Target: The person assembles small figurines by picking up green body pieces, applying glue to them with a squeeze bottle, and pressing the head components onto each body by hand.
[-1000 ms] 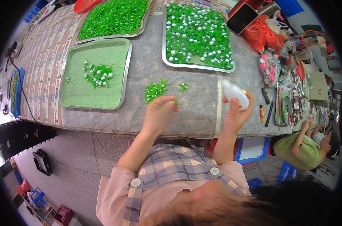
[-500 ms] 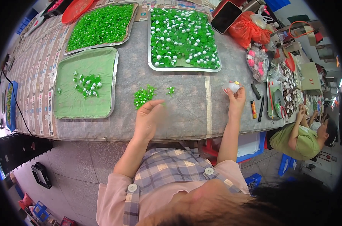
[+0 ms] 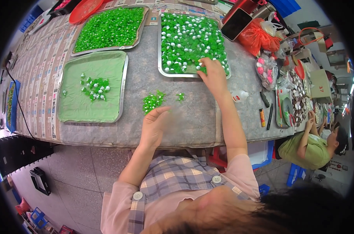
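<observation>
My left hand (image 3: pixel 155 124) is over the near part of the table, thumb and forefinger pinched on a small green piece, mostly hidden and blurred. Just beyond it lie a pile of small green pieces with white dots (image 3: pixel 152 102) and one loose green piece (image 3: pixel 180 96). My right hand (image 3: pixel 212 76) reaches to the near edge of a metal tray (image 3: pixel 180 75) full of green pieces and white dotted balls. Its thumb and forefinger are apart, on either side of a white ball. Right of that forearm a small white bottle with a red mark (image 3: pixel 239 96) lies on the table.
A green-lined tray (image 3: pixel 73 105) with a cluster of green-and-white pieces stands at left, and a tray heaped with green pieces (image 3: pixel 110 29) behind it. At right are a glue stick (image 3: pixel 262 117), a black pen (image 3: pixel 270 114) and red bags (image 3: pixel 255 37). A co-worker (image 3: pixel 305 146) sits far right.
My right hand has let go of the white bottle, leaving it on the table, and has moved left and away from me to the tray. My left hand stays nearly where it was.
</observation>
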Demonstrator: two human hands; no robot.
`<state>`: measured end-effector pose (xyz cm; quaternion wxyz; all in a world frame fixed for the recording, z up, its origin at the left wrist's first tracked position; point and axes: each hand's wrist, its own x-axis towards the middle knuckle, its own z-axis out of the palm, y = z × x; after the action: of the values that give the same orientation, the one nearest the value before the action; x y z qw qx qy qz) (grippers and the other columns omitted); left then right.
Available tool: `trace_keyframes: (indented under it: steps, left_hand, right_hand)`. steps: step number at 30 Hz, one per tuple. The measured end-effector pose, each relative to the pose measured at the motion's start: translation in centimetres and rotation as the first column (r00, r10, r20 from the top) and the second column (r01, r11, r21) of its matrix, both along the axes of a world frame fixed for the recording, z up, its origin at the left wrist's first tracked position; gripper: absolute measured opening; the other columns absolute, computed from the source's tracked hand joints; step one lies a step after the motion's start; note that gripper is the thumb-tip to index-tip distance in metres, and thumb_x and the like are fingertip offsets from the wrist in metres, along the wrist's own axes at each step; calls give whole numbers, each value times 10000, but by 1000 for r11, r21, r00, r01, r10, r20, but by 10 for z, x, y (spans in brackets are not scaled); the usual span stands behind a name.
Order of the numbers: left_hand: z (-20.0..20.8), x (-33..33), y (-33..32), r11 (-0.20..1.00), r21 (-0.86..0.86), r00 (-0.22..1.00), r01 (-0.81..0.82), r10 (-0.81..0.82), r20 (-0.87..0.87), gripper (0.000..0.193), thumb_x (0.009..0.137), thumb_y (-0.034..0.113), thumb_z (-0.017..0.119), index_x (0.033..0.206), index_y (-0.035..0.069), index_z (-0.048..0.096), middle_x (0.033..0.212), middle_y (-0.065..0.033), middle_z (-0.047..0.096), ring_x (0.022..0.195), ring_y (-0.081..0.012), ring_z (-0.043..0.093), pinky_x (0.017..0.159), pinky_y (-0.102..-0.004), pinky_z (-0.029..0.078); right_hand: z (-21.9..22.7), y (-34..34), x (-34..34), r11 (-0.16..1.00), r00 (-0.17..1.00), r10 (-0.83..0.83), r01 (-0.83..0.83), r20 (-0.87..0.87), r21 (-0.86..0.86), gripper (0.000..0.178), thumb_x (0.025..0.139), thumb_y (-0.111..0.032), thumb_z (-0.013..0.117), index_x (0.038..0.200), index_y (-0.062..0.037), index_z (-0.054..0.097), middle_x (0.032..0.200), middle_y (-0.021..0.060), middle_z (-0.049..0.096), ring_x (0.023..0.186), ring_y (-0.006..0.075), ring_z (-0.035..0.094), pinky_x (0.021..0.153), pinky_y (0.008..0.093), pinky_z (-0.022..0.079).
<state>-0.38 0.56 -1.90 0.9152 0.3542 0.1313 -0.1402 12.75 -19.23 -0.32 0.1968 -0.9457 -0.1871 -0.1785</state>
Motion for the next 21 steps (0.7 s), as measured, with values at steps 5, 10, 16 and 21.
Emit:
trace_keyframes:
  steps: [5,10,16,21]
  left_hand:
    - [-2,0,6,1000,-5,1000,-26,26,-5,144,752,69,515,881,5,527,719,-33,541,651,-108,522,618,-241,456]
    - [-1,3,5,1000,18,999,19,-20,28,131,751,72,517,866,12,535,753,-49,551,669,-111,529,625,-242,455]
    - [10,11,-1,986,133,993,105,-112,42,149,740,89,534,869,14,541,822,-69,555,686,-114,531,636,-238,450]
    - [10,12,-12,967,222,971,122,-163,176,153,736,92,540,868,14,541,838,-75,556,691,-125,534,631,-243,449]
  right_hand:
    - [-8,7,15,996,1000,7,-7,-11,-84,306,575,-42,592,850,-71,458,733,61,525,708,230,475,623,341,376]
    - [20,20,-18,996,998,63,-61,-20,69,305,611,-35,559,889,-62,437,748,67,514,700,227,494,618,321,396]
    - [32,34,-93,863,867,322,-103,-381,494,382,638,24,552,982,-30,394,794,77,497,729,170,544,645,261,428]
    - [24,36,-105,853,852,361,-137,-380,504,436,641,19,534,1037,-45,365,802,89,504,715,184,541,627,274,424]
